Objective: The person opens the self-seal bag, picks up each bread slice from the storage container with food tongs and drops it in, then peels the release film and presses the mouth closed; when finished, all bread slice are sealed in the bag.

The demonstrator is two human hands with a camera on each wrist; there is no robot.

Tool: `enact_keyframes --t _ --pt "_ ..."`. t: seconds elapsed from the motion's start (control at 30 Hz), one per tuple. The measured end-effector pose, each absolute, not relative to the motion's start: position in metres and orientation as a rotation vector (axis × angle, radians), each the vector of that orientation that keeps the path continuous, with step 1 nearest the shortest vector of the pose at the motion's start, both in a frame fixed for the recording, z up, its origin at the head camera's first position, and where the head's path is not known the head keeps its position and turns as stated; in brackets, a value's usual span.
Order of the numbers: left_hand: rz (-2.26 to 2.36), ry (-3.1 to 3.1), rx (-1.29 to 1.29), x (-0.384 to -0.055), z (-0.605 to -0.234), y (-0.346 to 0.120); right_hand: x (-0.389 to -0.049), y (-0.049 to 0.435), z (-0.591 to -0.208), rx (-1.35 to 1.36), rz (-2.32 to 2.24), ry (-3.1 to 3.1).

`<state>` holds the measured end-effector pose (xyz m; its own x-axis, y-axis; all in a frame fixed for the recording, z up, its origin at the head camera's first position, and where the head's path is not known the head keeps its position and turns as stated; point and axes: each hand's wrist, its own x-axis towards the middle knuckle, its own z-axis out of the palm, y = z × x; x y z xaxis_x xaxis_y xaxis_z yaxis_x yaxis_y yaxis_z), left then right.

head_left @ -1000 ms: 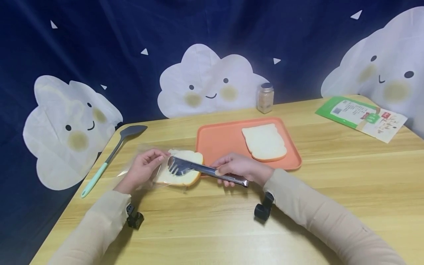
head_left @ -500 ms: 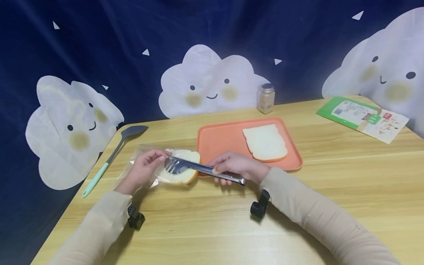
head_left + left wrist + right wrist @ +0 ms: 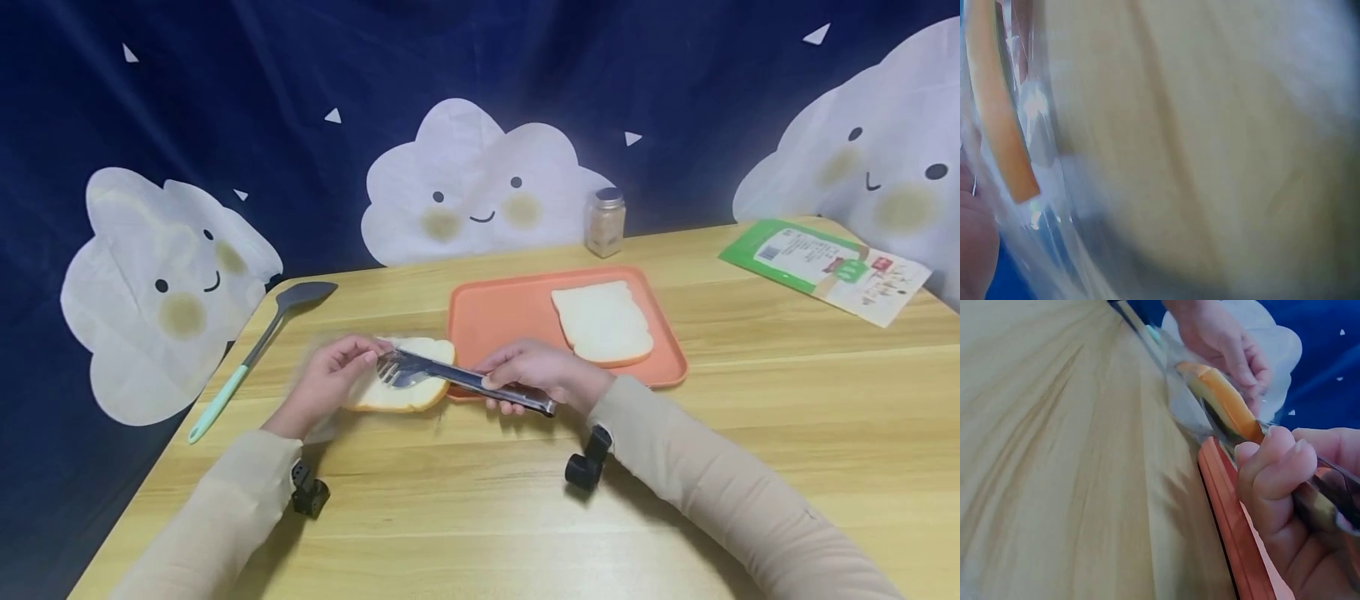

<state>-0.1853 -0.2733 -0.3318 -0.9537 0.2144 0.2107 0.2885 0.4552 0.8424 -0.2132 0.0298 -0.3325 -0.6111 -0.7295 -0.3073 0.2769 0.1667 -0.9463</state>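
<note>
Dark blue cloud-print backdrop (image 3: 465, 192) hangs behind your wooden table (image 3: 480, 500). Your right hand (image 3: 543, 379) has its fingers curled around a pair of metal tongs (image 3: 457, 379), whose forked tips lie over the bread slice (image 3: 401, 379). That slice sits on the table just left of the orange tray (image 3: 495, 312), partly inside a clear plastic bag (image 3: 322, 417) that's blurry in the head view. Your left hand (image 3: 326, 387) pinches the bag at the slice's left edge, fingers bent. A second slice (image 3: 603, 321) lies flat on the tray. Off to the side: a spatula (image 3: 251, 354), a spice jar (image 3: 606, 221) and a green packet (image 3: 825, 267).
</note>
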Motion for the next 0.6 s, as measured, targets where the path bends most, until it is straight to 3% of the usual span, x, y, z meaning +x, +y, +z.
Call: enact_keyframes --t 0.27,0.6 --pt "-1.496 -2.571 -0.359 -0.187 -0.330 -0.268 -0.207 0.021 -0.323 -0.589 -1.419 1.846" --pt "-1.627 -2.450 -0.580 -0.187 -0.332 -0.263 -0.210 0.012 -0.320 -0.507 -1.449 1.801"
